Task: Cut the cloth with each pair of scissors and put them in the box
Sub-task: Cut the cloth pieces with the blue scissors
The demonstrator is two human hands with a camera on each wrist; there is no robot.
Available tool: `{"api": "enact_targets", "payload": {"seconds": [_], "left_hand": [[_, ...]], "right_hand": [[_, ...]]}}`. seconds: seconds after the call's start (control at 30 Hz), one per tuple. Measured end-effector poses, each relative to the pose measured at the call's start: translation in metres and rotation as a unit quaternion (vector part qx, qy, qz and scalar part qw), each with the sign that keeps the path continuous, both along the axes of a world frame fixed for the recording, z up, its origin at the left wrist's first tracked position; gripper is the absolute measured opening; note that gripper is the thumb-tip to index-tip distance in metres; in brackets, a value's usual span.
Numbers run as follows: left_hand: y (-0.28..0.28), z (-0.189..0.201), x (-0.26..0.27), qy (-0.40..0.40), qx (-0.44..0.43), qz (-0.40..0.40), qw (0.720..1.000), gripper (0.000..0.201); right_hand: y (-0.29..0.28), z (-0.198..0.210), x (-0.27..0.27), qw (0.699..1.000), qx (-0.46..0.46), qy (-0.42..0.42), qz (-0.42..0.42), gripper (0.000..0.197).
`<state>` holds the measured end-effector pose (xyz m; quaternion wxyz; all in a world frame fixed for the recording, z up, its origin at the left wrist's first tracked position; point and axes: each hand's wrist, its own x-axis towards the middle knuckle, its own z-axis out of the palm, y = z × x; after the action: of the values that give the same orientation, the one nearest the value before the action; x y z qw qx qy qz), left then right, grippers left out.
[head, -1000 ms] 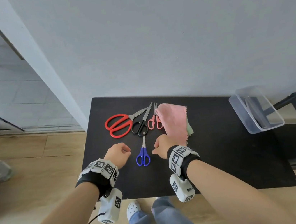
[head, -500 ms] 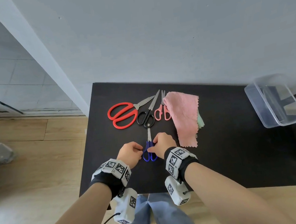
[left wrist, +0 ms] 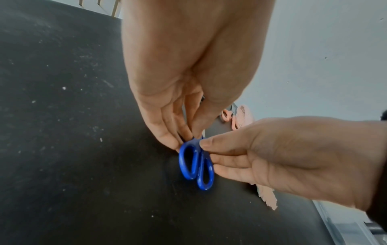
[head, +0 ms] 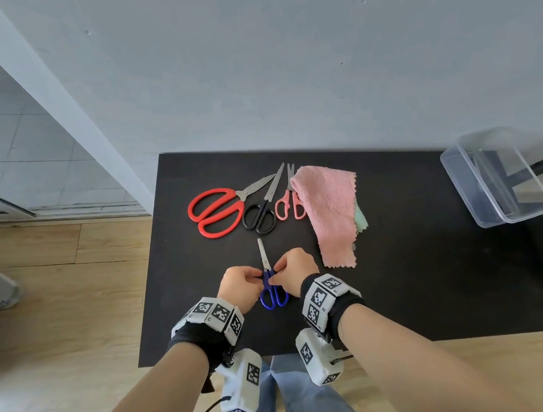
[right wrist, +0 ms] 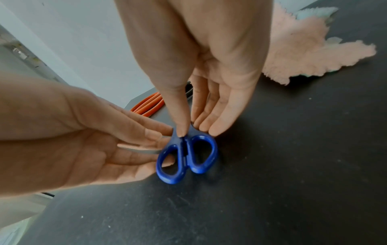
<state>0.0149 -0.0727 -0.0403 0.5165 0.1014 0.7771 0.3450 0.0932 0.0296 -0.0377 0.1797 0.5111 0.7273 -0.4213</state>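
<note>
Box [head: 496, 176]: clear plastic, seen at the far right, off the right edge of the table [head: 410, 274]. No scissors are seen in it; only the floor and a dark frame show through its walls.

Table, left to right, back row: red scissors [head: 217, 212], black scissors [head: 259, 219] and pink scissors [head: 289, 205] are laid side by side, handles toward the person, blades toward the wall. The pink cloth [head: 329, 212] is laid just right of them, its left edge over part of the pink scissors. A green cloth [head: 361, 220] is seen poking out under its right edge.

Blue scissors [head: 274, 297] are located nearer the person, in front of the row and well apart from it, blades shut and pointing at the wall. Whether the handles are on the table or just above it cannot be told.

Left hand [head: 240, 291]: placed left of the blue scissors, fingers curled in, fingertips and thumb pinched on the neck just above the handle loops.

Right hand [head: 298, 273]: placed right of the scissors, mirroring the left. In the right wrist view its thumb [right wrist: 181, 126] is pressed on top of the neck and the fingers [right wrist: 211, 122] are closed against the other side, so the scissors are pinched from both sides.
</note>
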Motion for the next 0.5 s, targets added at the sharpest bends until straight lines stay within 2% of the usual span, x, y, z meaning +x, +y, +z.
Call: {"api": "enact_targets", "payload": {"seconds": [0.3,0.5], "left_hand": [[-0.008,0.018,0.006,0.001,0.057,0.008,0.998,0.04],[-0.006,0.051,0.002,-0.044,0.111,0.024,0.992,0.038]], "right_hand": [[-0.002,0.01,0.017,0.989,-0.056,0.116,-0.068,0.019],[0.002,0.037,0.025,0.962,-0.092,0.23,-0.113,0.022]]}}
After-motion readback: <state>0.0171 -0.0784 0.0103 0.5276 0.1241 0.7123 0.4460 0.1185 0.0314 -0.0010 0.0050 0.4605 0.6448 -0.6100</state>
